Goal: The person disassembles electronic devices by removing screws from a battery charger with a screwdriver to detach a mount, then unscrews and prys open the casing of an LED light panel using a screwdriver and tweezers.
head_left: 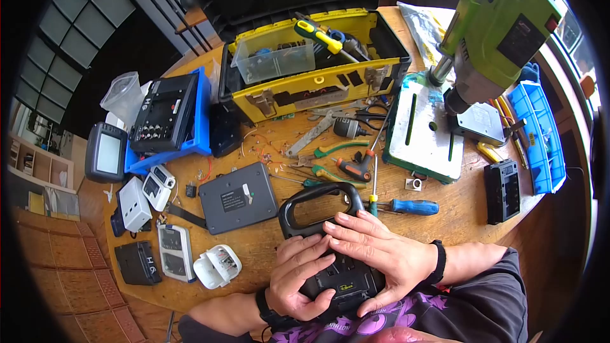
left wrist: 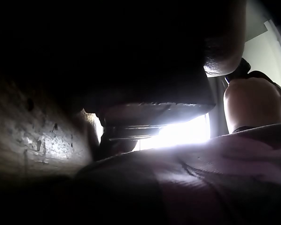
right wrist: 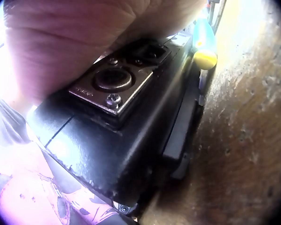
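Lying straight-fingered, left hand [head_left: 302, 273] and right hand [head_left: 391, 254] partly cover the black device [head_left: 338, 277] at the table [head_left: 467, 216] edge (head view), left wrist view is mostly dark, and right wrist view shows the device's socket plate [right wrist: 114, 84].

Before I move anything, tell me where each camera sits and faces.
Head: on the head, facing forward and down at the device and table; left hand, right hand, shirt show.
Left wrist: on that wrist, mostly dark, facing past the shirt toward bright light; bare skin shows.
Right wrist: on that wrist, facing along the device's side; right hand, shirt show.
Head and right wrist share the device.
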A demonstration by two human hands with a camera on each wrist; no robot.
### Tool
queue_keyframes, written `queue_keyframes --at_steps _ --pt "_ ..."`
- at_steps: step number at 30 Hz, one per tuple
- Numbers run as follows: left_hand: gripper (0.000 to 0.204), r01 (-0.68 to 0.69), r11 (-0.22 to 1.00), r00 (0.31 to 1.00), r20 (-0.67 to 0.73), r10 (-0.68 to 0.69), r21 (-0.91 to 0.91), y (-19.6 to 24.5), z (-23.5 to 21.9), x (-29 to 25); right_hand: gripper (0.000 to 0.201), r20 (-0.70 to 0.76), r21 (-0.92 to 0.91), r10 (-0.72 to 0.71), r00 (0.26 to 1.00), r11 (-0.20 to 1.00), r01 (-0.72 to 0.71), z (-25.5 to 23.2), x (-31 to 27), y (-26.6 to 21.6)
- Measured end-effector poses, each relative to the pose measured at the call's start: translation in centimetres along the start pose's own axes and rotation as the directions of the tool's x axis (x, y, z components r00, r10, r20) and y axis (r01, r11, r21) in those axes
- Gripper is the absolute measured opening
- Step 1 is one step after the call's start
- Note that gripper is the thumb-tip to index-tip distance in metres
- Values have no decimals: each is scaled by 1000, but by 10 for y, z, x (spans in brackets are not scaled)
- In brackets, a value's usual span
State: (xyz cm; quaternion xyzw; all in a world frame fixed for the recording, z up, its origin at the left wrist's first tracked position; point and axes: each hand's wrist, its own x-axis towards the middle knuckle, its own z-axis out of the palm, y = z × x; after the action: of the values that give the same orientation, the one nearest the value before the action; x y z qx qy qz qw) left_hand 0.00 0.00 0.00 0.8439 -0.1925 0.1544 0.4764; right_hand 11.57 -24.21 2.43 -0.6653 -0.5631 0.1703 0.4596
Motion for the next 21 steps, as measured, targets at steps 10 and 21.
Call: queue_keyframes --at_steps 10,21 --pt "46 -18 1000 1000 3 18 -10 -3 -2 1 115 13 2 16 1000 1000 -16 2 0 1" --pt "37 -19 999 1000 0 19 -44 -5 -2 2 117 26 -9 31 999 999 -31 2 0 2"
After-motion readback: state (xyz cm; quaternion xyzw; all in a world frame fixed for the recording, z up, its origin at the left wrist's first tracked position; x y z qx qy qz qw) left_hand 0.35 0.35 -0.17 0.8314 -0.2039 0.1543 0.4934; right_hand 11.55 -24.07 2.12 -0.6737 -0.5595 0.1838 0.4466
